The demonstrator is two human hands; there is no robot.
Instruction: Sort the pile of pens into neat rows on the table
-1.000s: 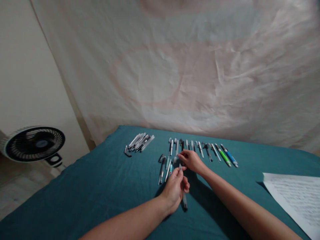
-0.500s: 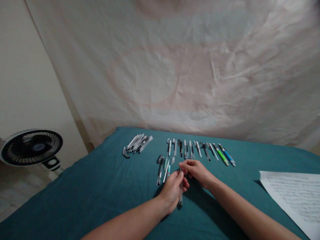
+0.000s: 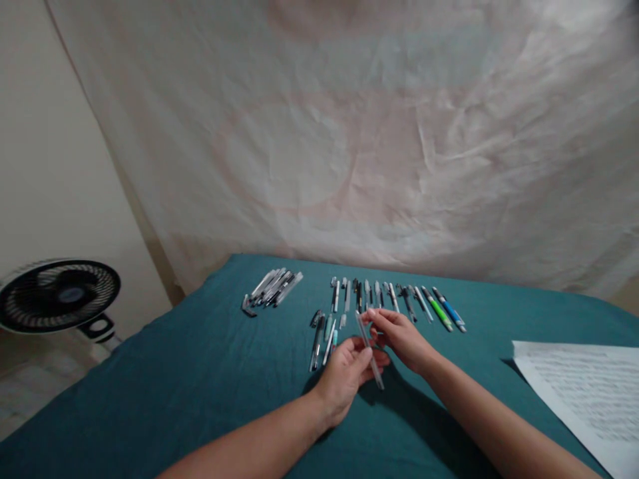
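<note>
My left hand (image 3: pixel 347 376) is closed round a clear pen (image 3: pixel 370 351) held tilted above the teal cloth (image 3: pixel 210 386). My right hand (image 3: pixel 399 336) pinches the pen's upper end with thumb and fingers. Just beyond the hands lies a row of several pens (image 3: pixel 394 299), the rightmost ones green (image 3: pixel 439 311) and blue (image 3: pixel 450 310). A few loose pens and caps (image 3: pixel 322 332) lie left of my left hand.
A bundle of clear pens (image 3: pixel 272 288) lies at the far left of the cloth. A printed paper sheet (image 3: pixel 584 392) lies at the right edge. A black fan (image 3: pixel 57 296) stands on the floor to the left. A wrinkled pale sheet (image 3: pixel 349 133) hangs behind.
My right hand drew back from the pen row to the pen in my left hand and took its upper end. The pen went from upright to tilted.
</note>
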